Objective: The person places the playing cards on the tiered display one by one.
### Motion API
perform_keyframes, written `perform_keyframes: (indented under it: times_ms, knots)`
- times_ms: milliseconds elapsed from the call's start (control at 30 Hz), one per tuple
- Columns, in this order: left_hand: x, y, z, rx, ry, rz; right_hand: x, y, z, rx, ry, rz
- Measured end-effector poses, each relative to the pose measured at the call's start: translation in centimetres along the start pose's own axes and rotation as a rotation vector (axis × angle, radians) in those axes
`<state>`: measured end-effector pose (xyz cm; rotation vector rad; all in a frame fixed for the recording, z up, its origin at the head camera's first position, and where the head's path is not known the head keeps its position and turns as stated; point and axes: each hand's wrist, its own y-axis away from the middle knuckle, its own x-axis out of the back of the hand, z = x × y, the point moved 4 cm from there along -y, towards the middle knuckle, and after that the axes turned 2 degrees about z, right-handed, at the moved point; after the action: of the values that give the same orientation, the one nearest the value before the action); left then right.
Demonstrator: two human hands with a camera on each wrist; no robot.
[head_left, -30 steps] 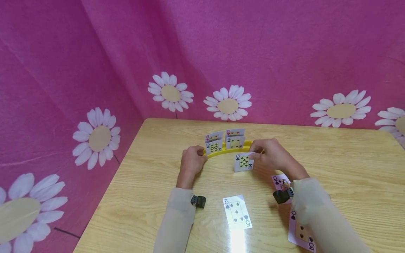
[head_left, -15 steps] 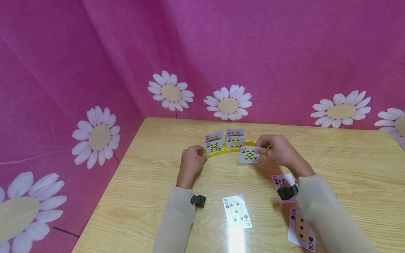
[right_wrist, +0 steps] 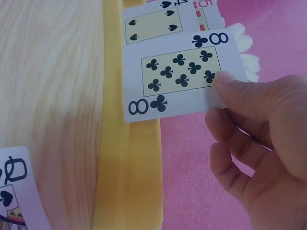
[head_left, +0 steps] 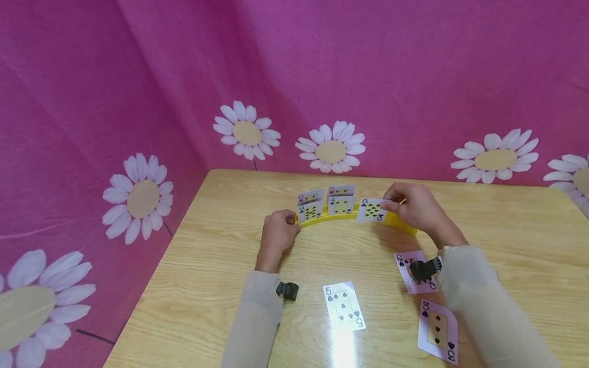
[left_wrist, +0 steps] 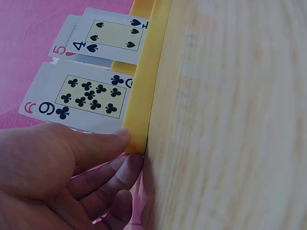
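My right hand (head_left: 411,207) pinches the eight of clubs (right_wrist: 177,72) by one end between thumb and fingers. The card's opposite edge lies right at the front of the curved yellow card holder (right_wrist: 129,182), beside the four of spades. With thumb and fingertips my left hand (head_left: 279,232) grips the holder's left end. Standing in the holder, the nine of clubs (left_wrist: 88,98) is in front of a red six (head_left: 310,195). To their right the four of spades (left_wrist: 112,36) stands before a red five (head_left: 341,190).
Face up on the wooden table (head_left: 230,255) lie the five of spades (head_left: 343,306) at front centre, the queen of spades (head_left: 405,260) and the three of spades (head_left: 438,332) under the right forearm. A pink flowered cloth (head_left: 391,76) rises behind the table.
My right hand has carried the eight of clubs up, away from me and to the right, from in front of the holder to its groove. My left hand stays at the holder's end.
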<state>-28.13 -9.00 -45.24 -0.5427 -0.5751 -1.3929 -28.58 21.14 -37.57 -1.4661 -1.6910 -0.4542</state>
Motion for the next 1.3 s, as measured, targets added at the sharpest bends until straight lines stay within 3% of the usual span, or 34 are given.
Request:
perform_keyframes:
  times_ms: [367, 867, 1300]
  knots:
    - [0.1, 0.0, 0.1, 0.018, -0.007, 0.0, 0.6, -0.6, 0.5, -0.125, -0.016, 0.002]
    - [-0.1, -0.1, 0.0, 0.011, -0.013, 0.0, 1.3, -1.3, 0.0, -0.131, -0.014, 0.065]
    - [0.0, -0.1, -0.1, 0.004, -0.017, 0.001, 1.0, -1.5, 0.5, -0.15, -0.011, 0.063]
